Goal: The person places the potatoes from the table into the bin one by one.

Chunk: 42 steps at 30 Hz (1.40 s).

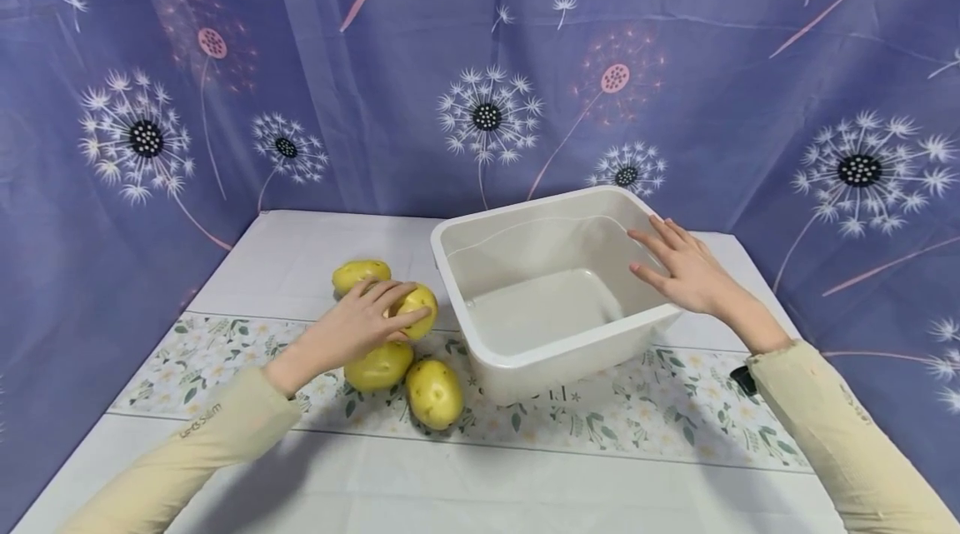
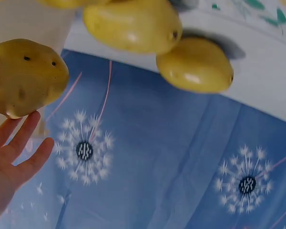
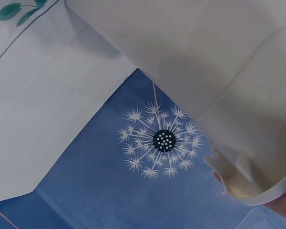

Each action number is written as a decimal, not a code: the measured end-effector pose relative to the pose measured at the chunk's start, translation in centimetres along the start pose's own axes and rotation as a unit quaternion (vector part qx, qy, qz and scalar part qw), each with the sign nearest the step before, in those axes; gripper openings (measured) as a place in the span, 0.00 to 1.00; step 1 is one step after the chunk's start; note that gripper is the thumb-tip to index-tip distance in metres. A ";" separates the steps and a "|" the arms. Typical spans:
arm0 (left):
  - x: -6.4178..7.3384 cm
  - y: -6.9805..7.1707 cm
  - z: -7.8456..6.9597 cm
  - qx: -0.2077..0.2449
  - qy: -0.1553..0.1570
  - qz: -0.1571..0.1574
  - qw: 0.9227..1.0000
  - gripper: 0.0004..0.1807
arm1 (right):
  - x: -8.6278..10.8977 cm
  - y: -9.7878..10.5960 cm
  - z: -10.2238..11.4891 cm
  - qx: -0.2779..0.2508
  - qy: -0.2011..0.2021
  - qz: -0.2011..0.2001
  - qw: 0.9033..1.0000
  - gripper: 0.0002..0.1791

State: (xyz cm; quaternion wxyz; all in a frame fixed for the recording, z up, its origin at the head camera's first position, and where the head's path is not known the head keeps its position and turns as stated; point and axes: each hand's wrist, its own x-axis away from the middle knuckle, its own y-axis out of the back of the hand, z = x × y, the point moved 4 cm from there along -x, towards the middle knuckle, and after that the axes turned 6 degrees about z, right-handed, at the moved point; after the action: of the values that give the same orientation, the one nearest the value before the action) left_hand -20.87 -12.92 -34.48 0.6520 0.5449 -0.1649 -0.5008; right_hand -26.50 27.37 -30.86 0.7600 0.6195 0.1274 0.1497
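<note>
My left hand [image 1: 358, 324] holds a yellow potato [image 1: 420, 311] between thumb and fingers, just left of a white plastic bin [image 1: 577, 348]. Fingertips meet that potato [image 2: 28, 78] in the left wrist view. Three more potatoes lie around this hand: one behind [image 1: 362, 274], one below it [image 1: 377, 367], and one nearer the front [image 1: 435, 394]. My right hand [image 1: 690, 271] rests over the bin's right rim with fingers extended and spread. In the right wrist view the bin's outer wall [image 3: 205, 57] and its lip hide most of that hand.
The bin's inside floor [image 1: 547, 309] is bare. A white tablecloth [image 1: 450, 488] with a floral band [image 1: 225, 363] covers the table. Purple curtains [image 1: 390, 101] with dandelion prints enclose the back and sides. A dark object [image 1: 744, 380] shows at the right cuff.
</note>
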 end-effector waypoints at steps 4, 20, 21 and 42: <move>-0.1 1.3 0.8 -0.002 0.000 -0.038 0.999 0.22 | 0.3 0.0 0.1 0.002 0.002 0.003 1.000 0.33; -3.3 6.3 3.3 -0.019 -0.011 -0.109 0.994 0.30 | 0.3 0.0 0.2 0.008 0.004 0.009 1.000 0.33; -3.6 6.5 3.4 -0.017 -0.011 -0.111 0.994 0.30 | 0.3 0.0 0.2 0.008 0.005 0.009 1.000 0.33; -10.5 6.6 2.9 -0.004 -0.042 -0.030 0.999 0.25 | 0.4 0.0 0.0 0.007 0.005 -0.001 1.000 0.33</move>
State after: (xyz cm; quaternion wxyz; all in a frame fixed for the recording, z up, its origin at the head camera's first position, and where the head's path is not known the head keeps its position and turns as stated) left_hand -24.62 -6.37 -24.17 0.6311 0.5259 -0.1734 -0.5432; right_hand -26.15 27.51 -30.84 0.7554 0.6235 0.1328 0.1515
